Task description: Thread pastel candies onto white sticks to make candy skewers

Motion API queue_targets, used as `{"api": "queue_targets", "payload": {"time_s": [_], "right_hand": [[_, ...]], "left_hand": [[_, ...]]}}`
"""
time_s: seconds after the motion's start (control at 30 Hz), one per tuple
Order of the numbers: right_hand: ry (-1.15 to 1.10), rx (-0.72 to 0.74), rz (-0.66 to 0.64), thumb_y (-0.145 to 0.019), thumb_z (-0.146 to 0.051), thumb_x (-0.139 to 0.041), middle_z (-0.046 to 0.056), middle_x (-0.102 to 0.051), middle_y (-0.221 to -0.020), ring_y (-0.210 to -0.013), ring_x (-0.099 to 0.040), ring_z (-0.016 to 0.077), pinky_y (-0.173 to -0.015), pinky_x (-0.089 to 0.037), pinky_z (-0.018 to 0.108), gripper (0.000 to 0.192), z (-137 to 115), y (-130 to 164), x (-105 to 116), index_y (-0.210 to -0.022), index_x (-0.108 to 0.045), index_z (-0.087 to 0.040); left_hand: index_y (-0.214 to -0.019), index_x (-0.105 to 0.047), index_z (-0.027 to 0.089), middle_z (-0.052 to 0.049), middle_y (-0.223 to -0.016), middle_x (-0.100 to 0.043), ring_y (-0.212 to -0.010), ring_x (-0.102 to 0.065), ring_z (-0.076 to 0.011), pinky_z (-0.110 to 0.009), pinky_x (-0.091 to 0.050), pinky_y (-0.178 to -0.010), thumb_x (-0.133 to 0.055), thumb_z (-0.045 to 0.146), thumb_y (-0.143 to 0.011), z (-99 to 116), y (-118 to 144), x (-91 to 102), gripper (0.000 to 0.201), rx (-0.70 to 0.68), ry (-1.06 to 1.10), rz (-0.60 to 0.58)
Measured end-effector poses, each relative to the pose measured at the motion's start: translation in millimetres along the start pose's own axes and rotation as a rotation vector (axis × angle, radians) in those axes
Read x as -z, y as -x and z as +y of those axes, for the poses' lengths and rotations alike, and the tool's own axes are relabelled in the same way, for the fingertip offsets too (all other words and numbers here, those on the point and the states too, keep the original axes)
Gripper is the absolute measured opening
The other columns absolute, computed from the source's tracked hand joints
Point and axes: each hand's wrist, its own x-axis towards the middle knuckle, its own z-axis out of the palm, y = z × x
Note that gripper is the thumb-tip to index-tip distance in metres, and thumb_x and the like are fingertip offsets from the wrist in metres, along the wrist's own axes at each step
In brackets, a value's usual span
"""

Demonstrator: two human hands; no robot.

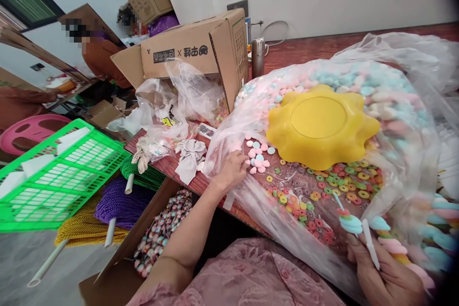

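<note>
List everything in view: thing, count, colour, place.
Yellow bowl: one, upside down on the sweets bag.
Plastic bag: one, clear, full of pastel sweets, right.
Ring sweets: many, mixed colours, under the plastic.
Round sweets: several, pink and blue, at the left hand.
Cardboard box: one, brown, tipped, centre back.
Flask: one, metal, by the wall.
Green basket: one, left.
Cord spools: three, green, purple, yellow, lower left.
Left hand: touching the round sweets.
Right hand: holding a white stick with sweets.
</note>
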Motion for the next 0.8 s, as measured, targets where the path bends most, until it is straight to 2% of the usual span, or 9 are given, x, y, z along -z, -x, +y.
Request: {"api": "queue_targets", "payload": {"time_s": [0.13, 0.2, 0.33, 0.47, 0.57, 0.7, 0.8], "right_hand": [[0.03, 0.032, -0.004, -0.088, -0.038, -0.055, -0.001, -0.066, -0.068, -0.055, -0.058, 0.0166, -0.055, -0.049, 0.027, 0.023, -4, -4, 1, -0.099, -0.069, -0.023], [0.034, 0.043, -0.012, -0.088, -0.038, -0.054, -0.001, -0.066, -0.066, -0.054, -0.058, 0.0163, -0.054, -0.049, 0.026, 0.023, -5, -6, 1, -0.095, -0.07, -0.022], [-0.01, 0.042, 0.0, -0.089, -0.035, -0.055, -0.002, -0.062, -0.064, -0.054, -0.056, 0.0145, -0.054, -0.047, 0.024, 0.02, -5, -5, 0, -0.093, -0.069, -0.022], [-0.048, 0.067, 0.029, -0.089, -0.032, -0.055, -0.003, -0.058, -0.06, -0.052, -0.053, 0.0125, -0.053, -0.045, 0.022, 0.018, -3, -3, 0, -0.087, -0.069, -0.021], [-0.041, 0.097, 0.027, -0.088, -0.031, -0.055, -0.003, -0.06, -0.061, -0.052, -0.054, 0.0125, -0.054, -0.046, 0.022, 0.017, -2, -3, -1, -0.086, -0.068, -0.021], [-0.04, 0.131, 0.011, -0.088, -0.029, -0.054, -0.003, -0.063, -0.064, -0.054, -0.057, 0.0134, -0.057, -0.049, 0.022, 0.02, 4, -3, -3, -0.098, -0.069, -0.02], [-0.048, 0.144, 0.018, -0.087, -0.028, -0.054, -0.002, -0.065, -0.065, -0.055, -0.059, 0.0139, -0.057, -0.049, 0.022, 0.02, 4, -4, -4, -0.098, -0.069, -0.02]], "left_hand": [[-0.09, -0.073, 0.016, -0.004, -0.086, -0.068, -0.078, -0.062, -0.016, -0.028, -0.048, -0.073, -0.069, 0.019, -0.08, 7, -13, -0.7, 0.012, 0.03, 0.307, 0.197], [-0.088, -0.073, 0.016, -0.004, -0.085, -0.068, -0.075, -0.06, -0.0148, -0.027, -0.047, -0.071, -0.067, 0.018, -0.081, 15, -23, -3.8, 0.01, -0.019, 0.262, 0.153], [-0.075, -0.07, 0.016, -0.006, -0.083, -0.066, -0.08, -0.06, -0.0171, -0.03, -0.047, -0.077, -0.059, 0.011, -0.083, 23, -34, -13.2, 0.014, -0.134, 0.034, -0.03], [-0.078, -0.069, 0.016, -0.008, -0.089, -0.07, -0.089, -0.062, -0.0202, -0.035, -0.047, -0.087, -0.055, 0.014, -0.088, 19, -29, -15.8, 0.017, -0.2, -0.056, -0.06], [-0.078, -0.069, 0.017, -0.006, -0.087, -0.072, -0.09, -0.062, -0.0202, -0.035, -0.046, -0.089, -0.053, 0.014, -0.089, 16, -23, -12.7, 0.019, -0.169, -0.071, -0.106], [-0.074, -0.067, 0.017, -0.005, -0.081, -0.07, -0.086, -0.061, -0.0204, -0.033, -0.047, -0.081, -0.054, 0.01, -0.082, 15, -24, -9.0, 0.017, -0.085, -0.117, -0.142], [-0.085, -0.069, 0.017, -0.004, -0.081, -0.068, -0.083, -0.061, -0.0203, -0.033, -0.048, -0.078, -0.054, 0.012, -0.081, 17, -32, -8.0, 0.016, -0.07, -0.132, -0.156]]}}
